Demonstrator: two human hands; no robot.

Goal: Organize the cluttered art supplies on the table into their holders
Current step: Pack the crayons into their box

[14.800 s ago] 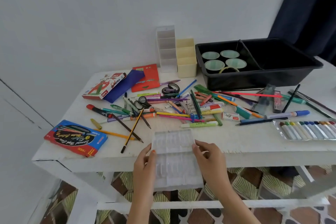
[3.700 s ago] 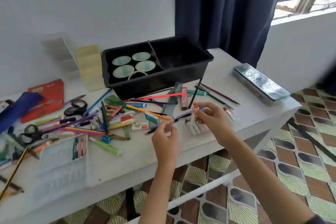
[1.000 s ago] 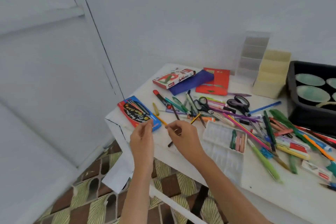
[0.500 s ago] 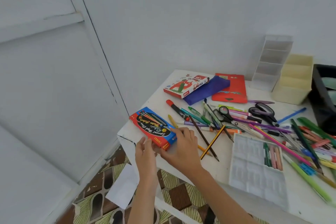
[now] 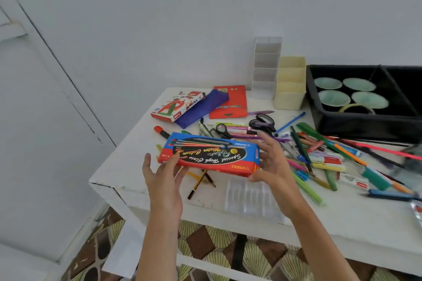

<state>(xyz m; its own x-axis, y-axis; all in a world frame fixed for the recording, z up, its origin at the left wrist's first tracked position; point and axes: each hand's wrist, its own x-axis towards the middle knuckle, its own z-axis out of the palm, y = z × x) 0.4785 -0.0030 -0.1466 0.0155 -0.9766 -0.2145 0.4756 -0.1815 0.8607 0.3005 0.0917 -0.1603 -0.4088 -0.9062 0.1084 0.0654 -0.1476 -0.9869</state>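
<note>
A flat blue-and-red cardboard box of colour pens (image 5: pixel 210 155) is lifted just above the white painted counter (image 5: pixel 127 180), near the centre of the frame, and is held at its two short ends. The left hand (image 5: pixel 163 178) takes the left end, thumb on the printed top and the fingers (image 5: pixel 147 164) loosely spread beside and under it. The right hand (image 5: pixel 272 164) grips the right end from the side, its fingers (image 5: pixel 267 141) splayed and slightly curled (the lettering on the box reads upside down from this view).

Below the box, at the counter's near edge, lies a clear plastic compartment tray (image 5: pixel 251 198), partly covered by the right wrist. A yellow-and-black pencil (image 5: pixel 197 183) lies just left of it. To the right spreads a loose heap of markers, pens and pencils (image 5: pixel 319 155), with black-handled scissors (image 5: pixel 262 122) among them.

Toward the upper middle sit an oil pastels box (image 5: pixel 178 106), a dark blue pouch (image 5: pixel 203 108) and a red packet (image 5: pixel 229 101). Against the wall stand a clear tiered holder (image 5: pixel 266 68) and a cream tiered holder (image 5: pixel 290 84), touching each other. At the upper right is a black plastic bin (image 5: pixel 365 123) holding pale green round cups (image 5: pixel 358 84).
</note>
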